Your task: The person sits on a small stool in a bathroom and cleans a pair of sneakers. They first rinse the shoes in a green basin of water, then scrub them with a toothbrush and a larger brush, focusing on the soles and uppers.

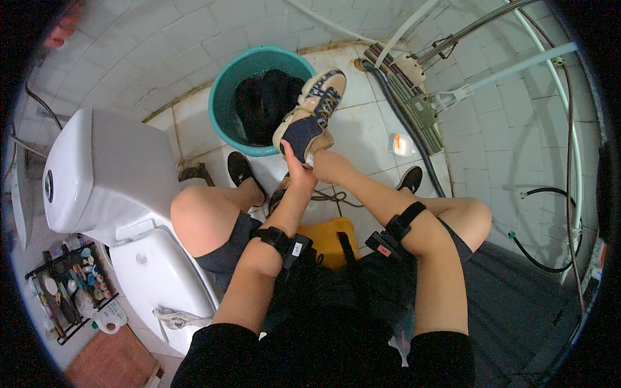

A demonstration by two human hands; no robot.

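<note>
A beige and navy sneaker is held up in front of me, its toe pointing away and overlapping the rim of a teal plastic tub. My left hand grips it at the heel, thumb lying along the navy side. At the shoe's collar my right hand shows only near the wrist; its fingers are hidden in or behind the shoe. Dark cloth lies in the tub. Below my hands, a loose lace trails on the tiled floor beside a partly hidden brown item, perhaps another shoe.
To the left stands a white toilet with a grey cloth on its lid. A rack of toiletries is beside it. On the right are a small white container, a dark drain hose and wall pipes. Something yellow sits between my legs.
</note>
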